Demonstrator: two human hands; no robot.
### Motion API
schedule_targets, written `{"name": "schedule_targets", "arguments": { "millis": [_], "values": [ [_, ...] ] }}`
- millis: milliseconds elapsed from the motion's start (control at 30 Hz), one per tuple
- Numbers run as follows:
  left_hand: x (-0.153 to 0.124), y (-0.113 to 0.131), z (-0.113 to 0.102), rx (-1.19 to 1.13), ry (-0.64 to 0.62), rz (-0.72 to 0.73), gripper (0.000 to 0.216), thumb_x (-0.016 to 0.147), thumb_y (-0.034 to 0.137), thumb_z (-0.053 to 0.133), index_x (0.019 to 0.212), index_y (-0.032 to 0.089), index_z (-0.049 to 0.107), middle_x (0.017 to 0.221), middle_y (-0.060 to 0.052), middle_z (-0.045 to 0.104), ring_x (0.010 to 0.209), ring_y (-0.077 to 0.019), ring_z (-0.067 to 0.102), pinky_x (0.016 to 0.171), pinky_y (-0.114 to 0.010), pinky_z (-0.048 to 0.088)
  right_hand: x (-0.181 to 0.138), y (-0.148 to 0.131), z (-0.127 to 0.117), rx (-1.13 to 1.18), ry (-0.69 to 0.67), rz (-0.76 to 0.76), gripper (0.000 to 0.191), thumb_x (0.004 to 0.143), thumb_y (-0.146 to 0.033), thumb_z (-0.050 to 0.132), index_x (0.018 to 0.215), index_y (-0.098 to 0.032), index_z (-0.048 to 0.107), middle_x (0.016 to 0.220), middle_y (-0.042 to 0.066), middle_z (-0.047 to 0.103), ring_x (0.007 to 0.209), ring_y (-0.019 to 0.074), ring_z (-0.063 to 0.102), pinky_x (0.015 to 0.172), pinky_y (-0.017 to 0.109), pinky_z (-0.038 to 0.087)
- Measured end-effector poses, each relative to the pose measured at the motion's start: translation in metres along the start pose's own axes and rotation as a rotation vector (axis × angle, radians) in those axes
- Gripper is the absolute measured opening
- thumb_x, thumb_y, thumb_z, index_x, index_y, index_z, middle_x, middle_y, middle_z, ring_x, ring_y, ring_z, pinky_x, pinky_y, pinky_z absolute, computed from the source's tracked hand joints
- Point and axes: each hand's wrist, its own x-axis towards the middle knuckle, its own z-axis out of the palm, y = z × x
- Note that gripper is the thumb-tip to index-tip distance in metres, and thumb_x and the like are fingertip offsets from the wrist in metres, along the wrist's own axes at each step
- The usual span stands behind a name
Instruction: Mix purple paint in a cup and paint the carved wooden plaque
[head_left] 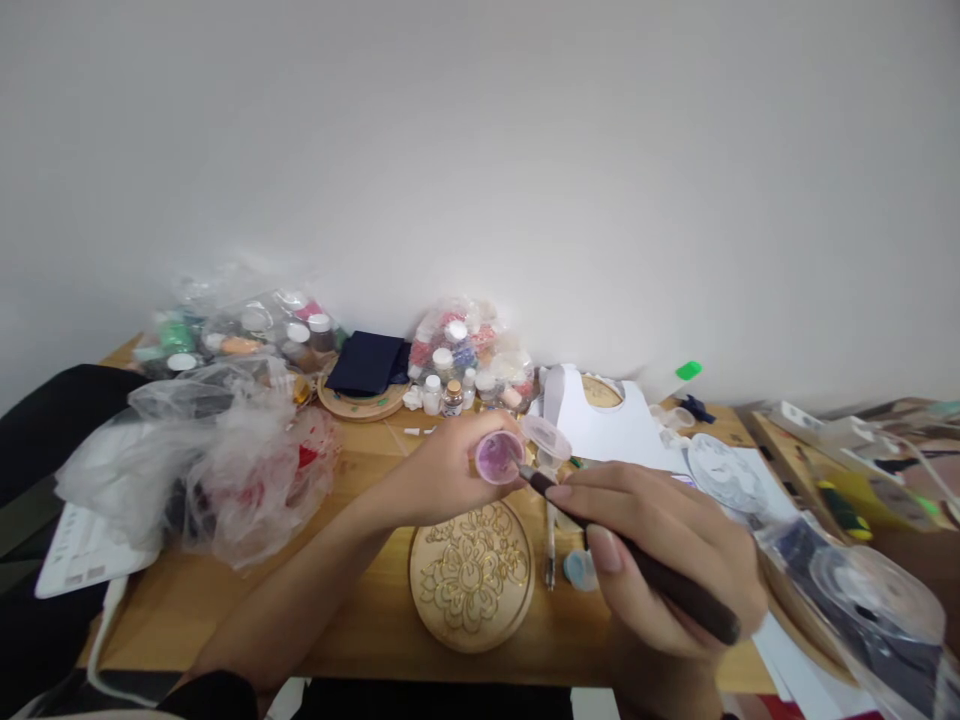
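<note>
A small clear cup [489, 474] with purple stuff [495, 457] in it is up above the table [360, 590], near the middle. The person's left hand [457, 455] holds it, with the fingers closed around its side. The cup is tilted, so its open top faces the person. A clear lid [547, 437] is just beside the rim.

The right hand [675, 550] holds a dark stick tool [667, 585], pinched between the thumb and fingers. The tool's thin metal tip is at the cup's mouth. It is too small to tell if the tip touches the purple stuff.

Below the cup, a round wooden board [472, 585] lies flat on the table. It has gold lines that make a flower. To its right are a thin pen-like tool [551, 550] and a little blue cup [580, 570].

Farther back, small bottles [452, 398] stand in front of a full plastic bag [457, 340]. Left of that bag, a dark blue cloth [366, 362] lies on a round wooden piece [360, 408]. Crinkly clear bags [217, 450] lie at the left, and white paper [622, 430] is at the back right.
</note>
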Motion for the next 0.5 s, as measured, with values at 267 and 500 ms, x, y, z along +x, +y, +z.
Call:
{"name": "schedule_targets", "arguments": {
  "millis": [267,500],
  "values": [
    [0.0007,0.0002,-0.0002,0.022,0.003,0.002,0.018,0.079,0.029,0.071,0.090,0.017,0.064,0.092,-0.003,0.070,0.085,-0.0185,0.064,0.076,-0.031,0.050,-0.0004,0.0019,-0.0019,0.002,0.009,0.015,0.018,0.086,-0.013,0.056,0.094,-0.020,0.071,0.076,0.002,0.073,0.064,0.0162,0.070,0.054,0.028,0.056],
    [0.0002,0.0004,-0.0010,0.027,0.007,0.000,0.020,0.080,0.032,0.071,0.090,0.017,0.063,0.093,-0.005,0.069,0.086,-0.0199,0.064,0.076,-0.032,0.050,-0.0001,0.0024,-0.0029,0.001,0.017,0.019,0.019,0.085,-0.012,0.057,0.095,-0.020,0.071,0.075,0.002,0.073,0.064,0.0166,0.070,0.054,0.029,0.057]
  ]
}}
